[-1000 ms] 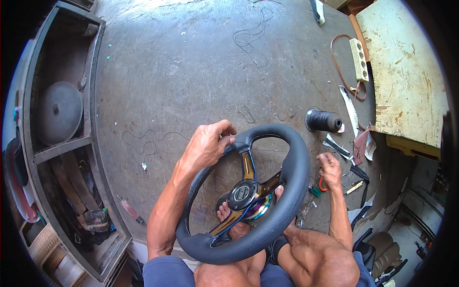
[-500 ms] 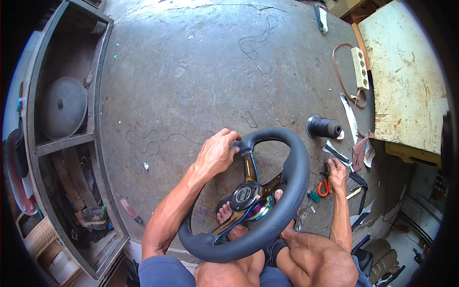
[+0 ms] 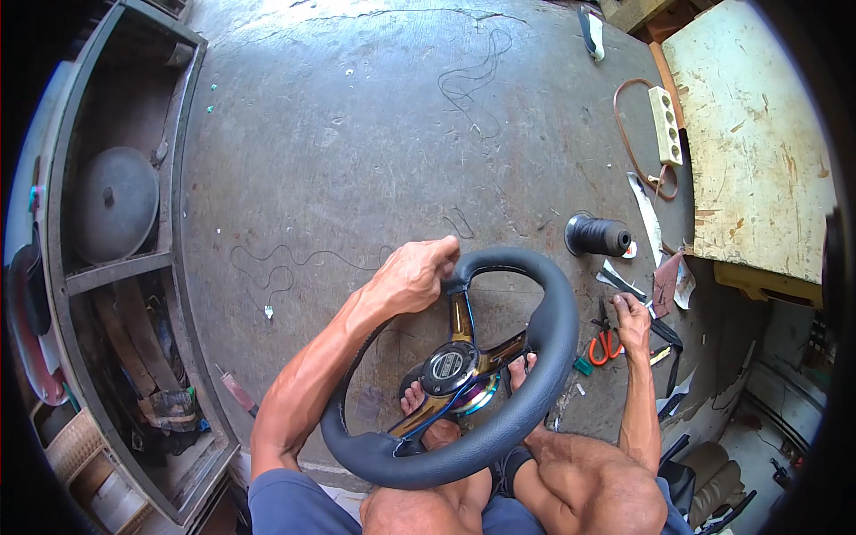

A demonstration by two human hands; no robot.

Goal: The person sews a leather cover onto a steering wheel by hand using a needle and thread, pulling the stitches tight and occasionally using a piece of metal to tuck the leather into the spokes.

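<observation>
one left hand (image 3: pixel 423 273), fingers curled, is at the upper-left rim of a black steering wheel (image 3: pixel 448 366) set over the person's legs (image 3: pixel 599 473), and, just past an orange-handled tool (image 3: pixel 595 349), the right hand (image 3: pixel 633 321) has bent fingers too, though i cannot tell whether either pinches anything.

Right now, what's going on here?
A seated person has a black three-spoke steering wheel tilted in front of them. The left hand, fingers bent, is at the rim's upper left. The right hand is off the wheel, low by an orange-handled hand tool and scraps; whether either hand grips anything is unclear. A spool of dark thread lies farther out on the floor.
</observation>
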